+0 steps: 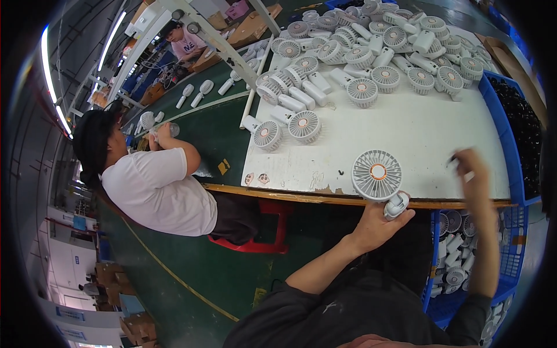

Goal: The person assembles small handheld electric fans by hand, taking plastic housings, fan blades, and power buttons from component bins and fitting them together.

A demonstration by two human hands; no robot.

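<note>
My left hand point(371, 227) grips a white handheld fan point(377, 176) by its handle, at the front edge of the white tabletop point(406, 136). The fan's round grille, with an orange ring at its centre, faces up. To the right, my right hand point(474, 169) is raised over the table, smeared by motion. A small dark piece point(453, 160) shows at its fingertips, too blurred to name. Nearby on the table lie two more white fans point(304, 126), and behind them a large heap of similar fans point(394, 37).
A blue crate point(503, 136) of small black parts stands along the table's right edge. Below it, another blue crate point(429, 284) holds more white fans. At left, a co-worker in a white shirt point(156, 188) sits on a red stool point(281, 232) beside a green bench point(217, 124).
</note>
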